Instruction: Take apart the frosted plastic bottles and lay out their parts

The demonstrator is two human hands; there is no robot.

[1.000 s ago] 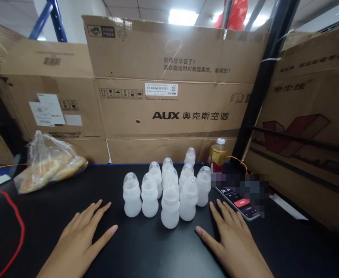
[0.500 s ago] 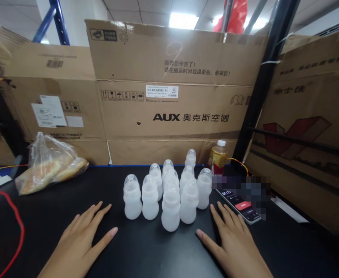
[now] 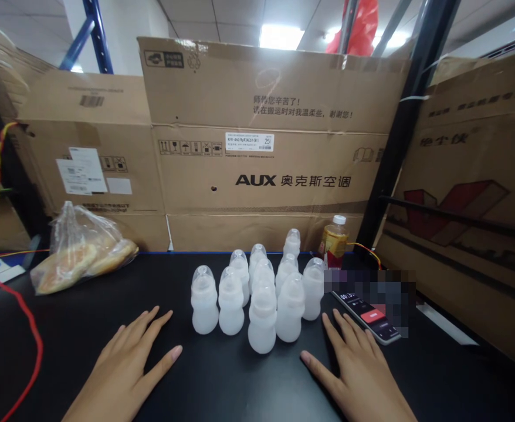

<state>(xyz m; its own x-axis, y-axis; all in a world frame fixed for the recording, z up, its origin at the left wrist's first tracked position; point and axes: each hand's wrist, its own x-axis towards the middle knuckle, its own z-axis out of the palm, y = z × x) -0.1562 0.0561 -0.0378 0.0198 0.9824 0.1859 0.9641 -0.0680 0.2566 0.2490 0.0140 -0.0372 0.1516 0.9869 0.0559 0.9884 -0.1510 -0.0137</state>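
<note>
Frosted bottles (image 3: 261, 319), ten visible, clustered on a black bench (image 3: 222, 384) whose near edge is out of view. In the foreground, the left hand (image 3: 121, 366) and right hand (image 3: 358, 366) lie palm down, one to each side, fingers well spread, neither holding anything. The cluster lies ahead of the hands and between them; every bottle is upright, its long axis vertical, clear cap uppermost. The right hand is the nearer: its fingertips lie just beside the base of the rightmost bottle, though contact cannot be told, whereas a wider gap separates the left fingertips from the leftmost bottle. Just beyond the right fingers lies a phone (image 3: 367, 313), partly masked by a pixelated patch. Farther back, bagged bread (image 3: 85, 255) rests toward the far left corner, and the rearmost frosted bottle and a drink bottle (image 3: 334, 240) stand near the far edge, behind which rises a large carton (image 3: 257, 161).
</note>
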